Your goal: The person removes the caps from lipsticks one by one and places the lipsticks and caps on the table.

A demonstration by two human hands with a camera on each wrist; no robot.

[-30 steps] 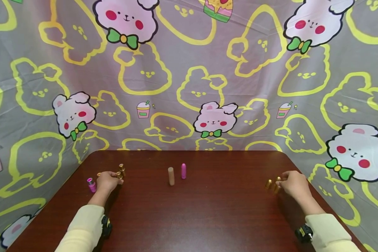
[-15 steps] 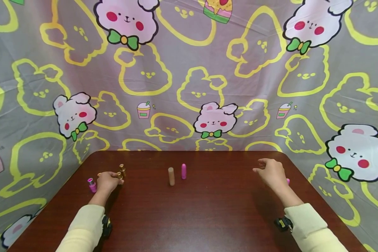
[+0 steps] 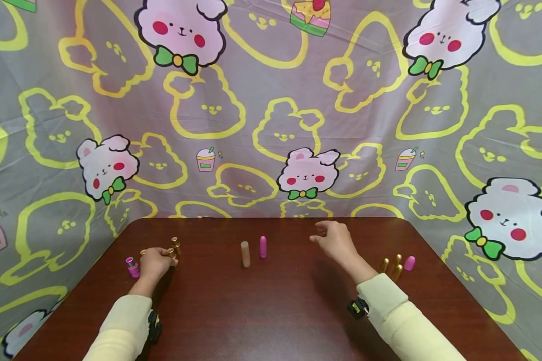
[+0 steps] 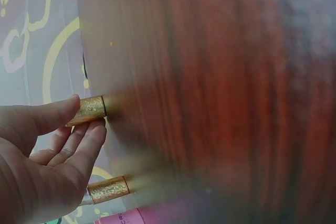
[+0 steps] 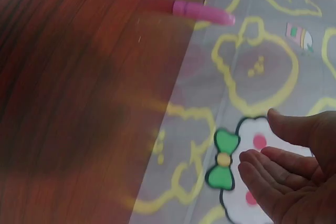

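Observation:
My left hand (image 3: 153, 265) pinches a gold lipstick base (image 3: 171, 253) between thumb and fingers at the table's left; its gold tube (image 4: 90, 109) shows at the thumb tip in the left wrist view. Behind it stands another gold lipstick base (image 3: 175, 245). A third gold one (image 3: 143, 252) is mostly hidden by the hand, and a pink lipstick base (image 3: 133, 267) stands to its left. My right hand (image 3: 336, 243), holding nothing, hovers with fingers loosely bent, right of an upright pink bullet-shaped tube (image 3: 263, 247). A tan cylinder (image 3: 246, 254) stands beside that tube.
At the right of the brown table (image 3: 271, 311), several gold rounded caps (image 3: 397, 272) stand close together near a pink cap (image 3: 409, 263). My right forearm passes just in front of them. A patterned cloth (image 3: 235, 115) hangs behind the table.
My right hand has let go of a gold cap among the caps at the right and moved left toward the middle. The left hand keeps its hold on the gold lipstick base.

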